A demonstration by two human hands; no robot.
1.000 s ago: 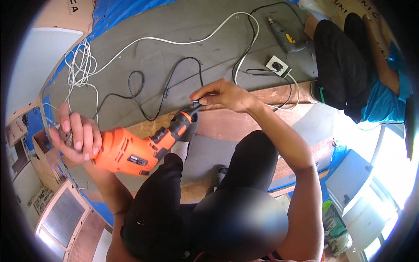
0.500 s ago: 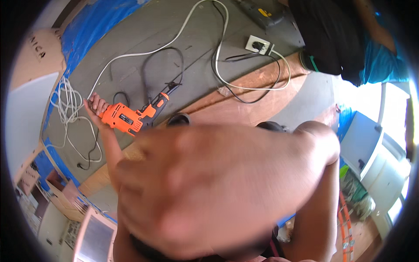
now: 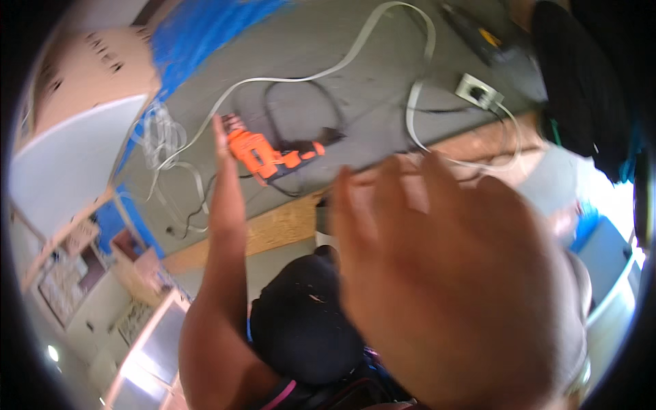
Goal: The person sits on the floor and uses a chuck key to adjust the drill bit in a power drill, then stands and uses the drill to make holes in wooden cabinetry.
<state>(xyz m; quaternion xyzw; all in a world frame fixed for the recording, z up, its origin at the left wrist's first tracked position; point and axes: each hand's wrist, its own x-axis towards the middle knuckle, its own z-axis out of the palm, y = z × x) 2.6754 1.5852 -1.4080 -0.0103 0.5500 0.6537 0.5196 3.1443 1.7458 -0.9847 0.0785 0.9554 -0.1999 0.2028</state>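
My left hand, at upper centre-left, is closed on the end of an orange and black power tool over the grey floor sheet. A dark cord loops near the tool. My right hand is large and blurred close to the camera, its fingers bent and apart with nothing visible between them; it hides much of the lower right, including part of my legs.
A grey drill and white socket block lie upper right, beside another person's dark-clad legs. Coiled white cable, blue sheeting and cardboard are at left. A wooden strip crosses the floor.
My right hand has left the cord and risen close to the camera. My left hand has carried the tool farther forward, away from my body. The view has shifted.
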